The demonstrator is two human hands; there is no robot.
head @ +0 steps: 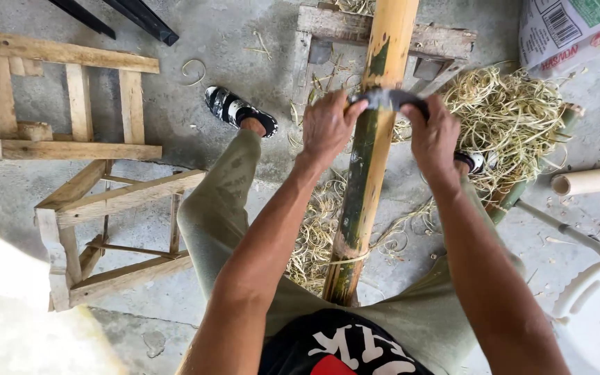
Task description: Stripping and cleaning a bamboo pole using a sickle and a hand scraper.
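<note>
At the far left we see a wooden frame (71, 104) lying on the concrete floor (196, 42), and below it a small wooden stool (105, 236) tipped on its side. Moving right, our left foot in a black-and-white shoe (237, 110) rests on the floor. Our left hand (326, 128) is closed around one end of a curved dark blade (389, 99), which lies across a long bamboo pole (369, 160). The pole runs between our knees, from our lap up onto a wooden support (383, 31), its upper part pale yellow, its lower part green. Our right hand (433, 139) is clamped on the blade's other end. A heap of bamboo shavings (515, 118) lies beyond, with a second pole (592, 180) and a white plastic chair (598, 312) at the right edge.
</note>
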